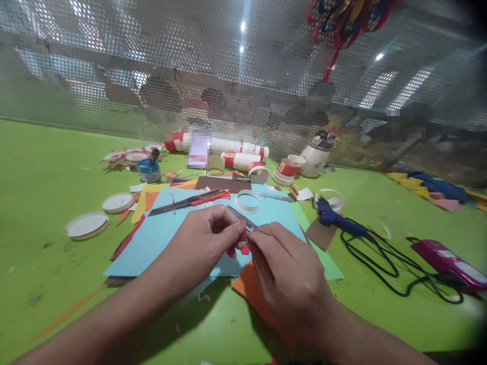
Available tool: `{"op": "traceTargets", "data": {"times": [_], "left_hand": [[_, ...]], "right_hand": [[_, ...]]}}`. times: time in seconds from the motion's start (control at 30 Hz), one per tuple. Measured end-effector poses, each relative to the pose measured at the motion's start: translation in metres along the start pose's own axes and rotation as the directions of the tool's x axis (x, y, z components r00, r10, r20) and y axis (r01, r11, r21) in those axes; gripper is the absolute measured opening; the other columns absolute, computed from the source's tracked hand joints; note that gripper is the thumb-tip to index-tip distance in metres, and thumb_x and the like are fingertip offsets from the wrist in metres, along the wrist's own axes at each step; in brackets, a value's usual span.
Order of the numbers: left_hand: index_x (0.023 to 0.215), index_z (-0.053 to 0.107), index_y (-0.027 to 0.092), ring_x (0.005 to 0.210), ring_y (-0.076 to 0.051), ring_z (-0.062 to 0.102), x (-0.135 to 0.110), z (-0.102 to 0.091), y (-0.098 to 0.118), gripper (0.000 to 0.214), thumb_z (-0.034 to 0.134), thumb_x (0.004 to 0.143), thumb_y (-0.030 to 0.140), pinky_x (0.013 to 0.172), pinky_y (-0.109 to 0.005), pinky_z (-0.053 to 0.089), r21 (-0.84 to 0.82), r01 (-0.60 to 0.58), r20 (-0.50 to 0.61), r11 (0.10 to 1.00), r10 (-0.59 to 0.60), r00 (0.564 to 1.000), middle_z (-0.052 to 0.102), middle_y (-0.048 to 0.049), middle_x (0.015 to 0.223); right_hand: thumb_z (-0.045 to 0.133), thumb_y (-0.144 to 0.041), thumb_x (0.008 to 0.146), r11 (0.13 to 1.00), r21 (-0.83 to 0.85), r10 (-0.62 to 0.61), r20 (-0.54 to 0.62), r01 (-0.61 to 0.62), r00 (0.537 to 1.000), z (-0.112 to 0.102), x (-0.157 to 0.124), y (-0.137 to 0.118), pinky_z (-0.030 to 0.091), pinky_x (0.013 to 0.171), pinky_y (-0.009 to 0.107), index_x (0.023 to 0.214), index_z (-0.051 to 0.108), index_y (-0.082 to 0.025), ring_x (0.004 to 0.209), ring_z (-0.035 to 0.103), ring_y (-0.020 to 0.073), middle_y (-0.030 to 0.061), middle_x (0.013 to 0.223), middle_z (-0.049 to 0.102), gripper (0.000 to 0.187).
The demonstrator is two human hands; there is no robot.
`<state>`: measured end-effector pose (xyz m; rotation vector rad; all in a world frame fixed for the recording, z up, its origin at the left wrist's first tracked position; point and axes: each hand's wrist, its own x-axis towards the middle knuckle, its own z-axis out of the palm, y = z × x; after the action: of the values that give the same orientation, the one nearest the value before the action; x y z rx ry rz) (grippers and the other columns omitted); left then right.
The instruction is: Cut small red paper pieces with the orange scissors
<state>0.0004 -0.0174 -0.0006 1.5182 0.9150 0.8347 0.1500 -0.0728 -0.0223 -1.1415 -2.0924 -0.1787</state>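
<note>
Where left hand [215,233] faces right hand [291,261], red piece [245,248] between

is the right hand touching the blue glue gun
Apart. The head view shows brown paper in a plain gap between the right hand and the glue gun.

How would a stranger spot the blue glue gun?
On the green table, find the light-blue sheet. Right of it lies the glue gun, near a brown scrap. Unlike the purple device farther right, it is dark blue and gun-shaped.
</note>
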Motion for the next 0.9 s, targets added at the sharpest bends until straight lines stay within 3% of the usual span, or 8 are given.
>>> {"op": "traceTargets", "data": {"times": [0.3,0.5,0.77,0.9], "left_hand": [[0.058,0.051,0.017,0.049,-0.01,0.048,0.004,0.0,-0.005,0.019,0.056,0.075,0.023,0.051,-0.024,0.037,-0.037,0.106,-0.005,0.994,-0.107,0.994,0.053,0.0046,0.051],[0.06,0.053,0.016,0.048,-0.01,0.049,0.007,0.0,-0.011,0.014,0.055,0.073,0.022,0.051,-0.024,0.038,-0.043,0.109,-0.027,0.993,-0.111,0.994,0.055,0.0037,0.052],[0.061,0.051,0.017,0.051,-0.01,0.049,0.009,-0.001,-0.008,0.016,0.055,0.076,0.023,0.052,-0.023,0.039,-0.043,0.052,-0.084,0.998,-0.056,0.995,0.057,0.0018,0.057],[0.067,0.052,0.016,0.053,-0.01,0.049,0.008,-0.002,-0.005,0.016,0.053,0.079,0.027,0.052,-0.023,0.039,-0.064,0.027,-0.079,0.998,-0.032,0.996,0.058,0.0008,0.06]], "right_hand": [[0.042,-0.004,0.085,0.972,-0.204,-0.093,0.113,0.115,0.989,0.007,0.001,-0.002,0.029,0.051,0.034,0.077,0.06,-0.013,0.062,0.041,0.021,0.0068,0.067,0.05,0.021],[0.04,0.0,0.083,0.979,-0.184,-0.065,0.108,0.085,0.992,0.014,-0.001,0.001,0.029,0.053,0.034,0.077,0.059,-0.013,0.064,0.041,0.021,0.0067,0.069,0.049,0.023],[0.046,-0.006,0.087,0.991,0.103,0.089,0.023,-0.091,0.996,0.008,0.005,0.0,0.037,0.058,0.029,0.077,0.06,-0.011,0.063,0.049,0.0155,0.0054,0.071,0.057,0.017],[0.051,-0.015,0.087,0.935,0.202,0.298,-0.003,-0.291,0.955,0.001,0.012,0.005,0.04,0.058,0.027,0.079,0.059,-0.014,0.061,0.052,0.0137,0.0028,0.071,0.059,0.011]]}}
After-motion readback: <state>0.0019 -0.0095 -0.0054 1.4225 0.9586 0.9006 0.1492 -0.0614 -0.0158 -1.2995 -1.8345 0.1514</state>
